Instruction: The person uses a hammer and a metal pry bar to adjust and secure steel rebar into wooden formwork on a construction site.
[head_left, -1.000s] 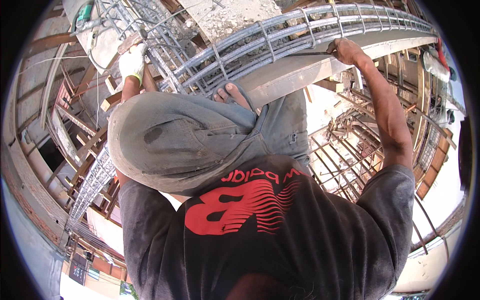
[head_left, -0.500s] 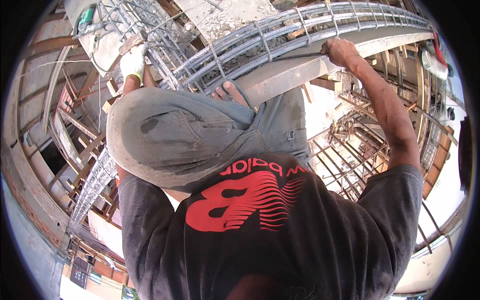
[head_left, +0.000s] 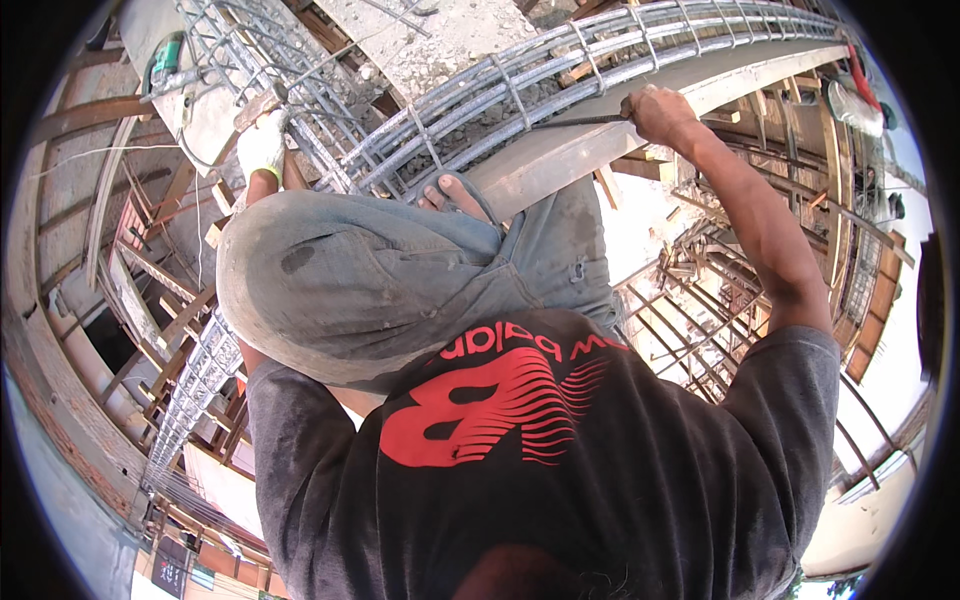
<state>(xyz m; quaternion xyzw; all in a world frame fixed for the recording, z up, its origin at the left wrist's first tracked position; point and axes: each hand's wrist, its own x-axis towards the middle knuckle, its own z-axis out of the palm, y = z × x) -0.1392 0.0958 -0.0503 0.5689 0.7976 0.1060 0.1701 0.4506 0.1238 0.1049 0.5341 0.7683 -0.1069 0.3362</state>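
My left hand (head_left: 262, 146), in a white glove, is closed around what looks like a hammer with a brown block-shaped head (head_left: 260, 106), beside the rebar cage (head_left: 300, 125) at the upper left. Its handle is mostly hidden. My bare right hand (head_left: 662, 115) grips the end of a dark metal bar (head_left: 580, 122). From there the bar points left over the formwork board (head_left: 570, 165), its far end reaching the lower rods of the long rebar cage (head_left: 515, 92). My sandalled foot (head_left: 460, 195) rests by the place where the cages meet.
A green power tool (head_left: 165, 60) lies on a grey slab at the upper left. Broken concrete (head_left: 440, 50) covers the surface beyond the cage. Below right, the drop shows timber props (head_left: 715, 300). A red-handled object (head_left: 860, 75) sits at the far right.
My right hand has shifted slightly left and down with the bar, whose tip has slid left along the cage. The left hand with its hammer has barely moved.
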